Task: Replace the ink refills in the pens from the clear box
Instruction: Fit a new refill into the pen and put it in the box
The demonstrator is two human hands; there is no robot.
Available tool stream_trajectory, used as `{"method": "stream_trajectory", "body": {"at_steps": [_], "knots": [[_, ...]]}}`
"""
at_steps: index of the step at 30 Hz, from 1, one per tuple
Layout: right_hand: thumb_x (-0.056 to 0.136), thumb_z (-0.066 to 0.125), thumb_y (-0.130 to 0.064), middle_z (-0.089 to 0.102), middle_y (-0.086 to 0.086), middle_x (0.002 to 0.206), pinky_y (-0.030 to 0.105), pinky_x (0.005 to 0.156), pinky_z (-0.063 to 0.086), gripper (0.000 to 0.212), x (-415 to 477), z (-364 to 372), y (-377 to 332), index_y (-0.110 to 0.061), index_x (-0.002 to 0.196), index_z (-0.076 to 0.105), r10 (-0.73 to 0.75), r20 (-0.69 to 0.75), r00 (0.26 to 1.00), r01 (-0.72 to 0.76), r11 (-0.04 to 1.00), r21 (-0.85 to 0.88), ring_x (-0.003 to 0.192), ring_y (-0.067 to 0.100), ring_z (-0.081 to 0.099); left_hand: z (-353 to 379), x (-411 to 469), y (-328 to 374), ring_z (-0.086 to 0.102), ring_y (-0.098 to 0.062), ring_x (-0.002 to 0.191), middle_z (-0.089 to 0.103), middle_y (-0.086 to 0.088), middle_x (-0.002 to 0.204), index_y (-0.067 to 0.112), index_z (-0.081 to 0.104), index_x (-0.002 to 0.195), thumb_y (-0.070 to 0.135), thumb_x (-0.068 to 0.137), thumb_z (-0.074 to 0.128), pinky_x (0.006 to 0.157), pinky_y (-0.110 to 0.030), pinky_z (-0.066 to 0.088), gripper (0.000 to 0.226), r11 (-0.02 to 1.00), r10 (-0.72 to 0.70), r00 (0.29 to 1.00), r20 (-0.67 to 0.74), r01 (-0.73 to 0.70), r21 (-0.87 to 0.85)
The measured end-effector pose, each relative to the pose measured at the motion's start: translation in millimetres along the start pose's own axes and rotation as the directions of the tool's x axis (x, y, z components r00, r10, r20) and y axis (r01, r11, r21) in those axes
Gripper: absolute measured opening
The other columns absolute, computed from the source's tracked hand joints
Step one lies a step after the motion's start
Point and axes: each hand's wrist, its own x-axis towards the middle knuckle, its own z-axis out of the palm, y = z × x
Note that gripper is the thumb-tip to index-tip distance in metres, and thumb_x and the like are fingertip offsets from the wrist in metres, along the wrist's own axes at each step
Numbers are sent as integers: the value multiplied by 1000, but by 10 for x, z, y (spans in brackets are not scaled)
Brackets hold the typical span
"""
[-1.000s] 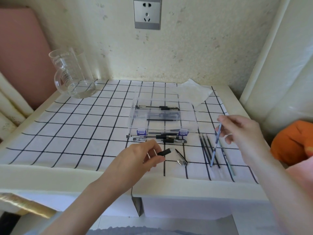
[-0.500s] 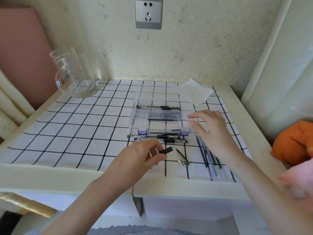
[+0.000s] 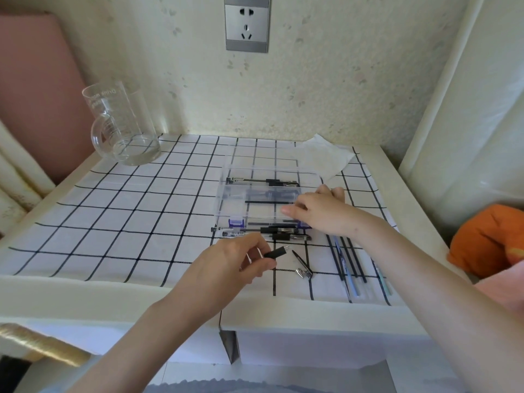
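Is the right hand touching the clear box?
Touching. The head view shows the right hand lying on the right end of the clear box, fingers over its top and near wall.

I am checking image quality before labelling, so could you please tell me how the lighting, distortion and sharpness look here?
Head view: soft, even daylight, faint shadows; wide-angle bending bows the table edge; clear box walls hard to trace against the cloth; left hand and right hand slightly soft.

My left hand [image 3: 226, 268] hovers low, thumb and fingers pinched together; my right hand [image 3: 320, 211] reaches forward, palm down, fingers spread loosely.
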Motion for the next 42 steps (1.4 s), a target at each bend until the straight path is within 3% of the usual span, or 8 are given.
{"method": "stream_trajectory", "body": {"at_steps": [4,9,14,17,21,23,29,42], "knots": [[87,46,-57,54,-3,78,32,82,26,39,56,44,75,-21,85,61,-54,-104,993,74,979,190,98,22,42,7,7,-3,59,-4,61,63,11,70,32,55,86,39,86,57,63,-27,51,8,1000,-2,1000,-3,2,-6],[75,72,-31,69,-8,83,42,103,36,5,55,30,181,-29,77,69,-107,-221,969,205,849,487,89,9,59,-3,8,-17,59,-3,61,63,12,70,34,53,83,40,86,57,60,-23,50,8,1000,-8,1000,-8,8,-2],[82,67,-18,71,-1,85,25,82,47,7,-122,-30,130,-23,83,72,-53,-322,945,264,704,659,79,7,60,-9,1,-3,60,-2,62,63,10,69,34,50,79,36,86,58,59,-28,54,11,996,-42,999,-23,40,-75],[77,71,-21,73,-7,82,11,76,46,6,-342,-44,109,-24,81,74,2,-333,943,284,517,808,78,-2,63,-18,-2,-10,61,-1,62,64,10,70,32,51,81,35,86,58,67,-32,54,9,992,-65,997,-44,60,-109],[62,71,-26,71,-2,81,24,84,43,16,-631,51,98,-18,74,77,56,-290,955,276,183,944,81,8,60,-28,5,-17,62,-4,61,65,9,69,29,53,82,34,86,59,74,-36,53,8,985,-94,992,-82,81,-153],[67,68,-26,69,-1,79,26,82,43,15,-713,115,96,-15,74,76,114,-287,951,277,101,956,78,9,57,-26,3,-8,63,-4,62,65,9,69,30,53,82,34,86,59,74,-36,53,9,983,-104,991,-85,90,-163],[86,53,-27,63,-1,64,19,59,46,25,-743,195,88,-7,85,67,244,-367,898,353,99,930,63,13,55,-18,-24,29,62,-4,62,65,9,70,29,54,83,32,85,60,67,-37,55,8,979,-100,993,-69,86,-186],[94,48,-19,63,-1,62,18,59,48,24,-688,205,74,-6,82,63,294,-351,889,366,2,930,61,10,56,-22,-23,32,62,-4,62,64,9,68,31,53,79,31,85,61,65,-36,55,10,981,-85,994,-75,71,-178]]}}
